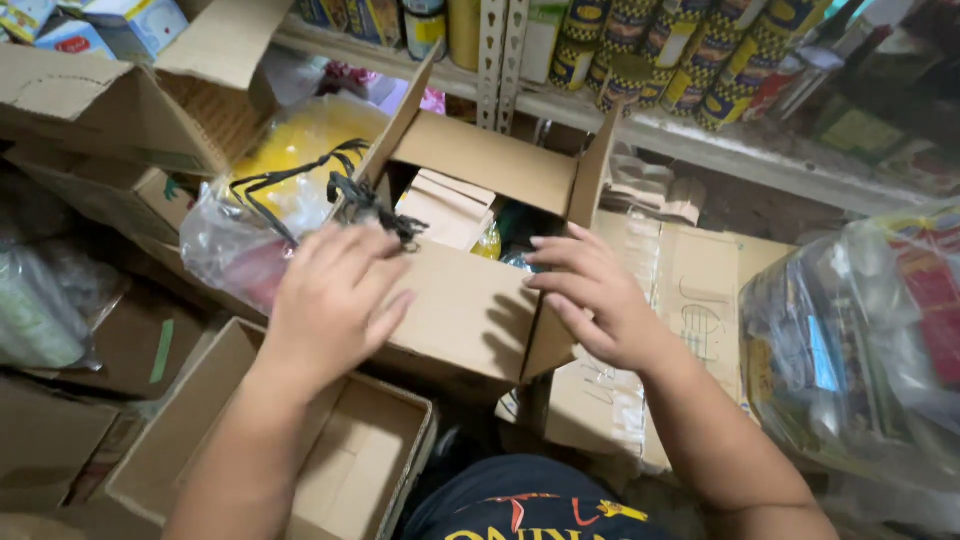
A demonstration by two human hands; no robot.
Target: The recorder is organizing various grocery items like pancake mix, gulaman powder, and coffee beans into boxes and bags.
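Where hands [335, 300] meet, brown carton [470, 310], yellow cans [700, 60]

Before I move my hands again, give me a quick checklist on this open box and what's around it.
1. Box flaps open: ok, all raised or folded back.
2. Left hand on the near flap: ok, flat on the cardboard, holding nothing.
3. Right hand at the box's right corner: ok, fingers touch the edge.
4. Black strap clear of the opening: not ok, a knotted bundle sits on the left rim by the left fingertips.
5. Contents visible: cannot tell fully; small cartons show, the rest is shadowed.
6. Plastic bag clear of the box: not ok, it presses against the left side.
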